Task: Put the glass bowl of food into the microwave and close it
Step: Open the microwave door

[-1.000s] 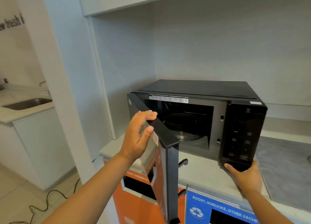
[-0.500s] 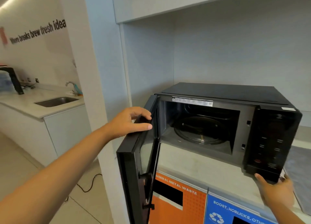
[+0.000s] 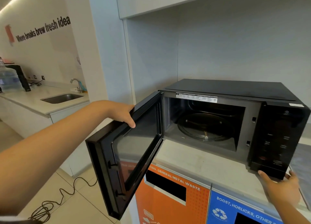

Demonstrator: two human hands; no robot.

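**Door open, bowl nowhere in view**

The microwave (image 3: 235, 122) sits at the back of the surface (image 3: 202, 165), against the rear wall of the alcove, its door (image 3: 127, 153) swung wide out past the surface's front left edge. The left hand (image 3: 121, 112) rests on the door's top edge, thumb on the inner frame and fingers over the outer side, a loose hold rather than a tight one. The right hand (image 3: 281, 188) lies open, fingers spread, against the microwave's lower right front corner, bracing it.

To do this step well, I judge the door should go fully clear of the opening and stay there, with the brace kept until it stops, so the cabinet does not slide. The turntable (image 3: 205, 127) lies bare and ready.

The glass bowl of food is not in view; where it waits cannot be told. The control panel's markings are too dim to read, the left fingertips are hidden behind the door, and the right wrist is cut off by the frame.
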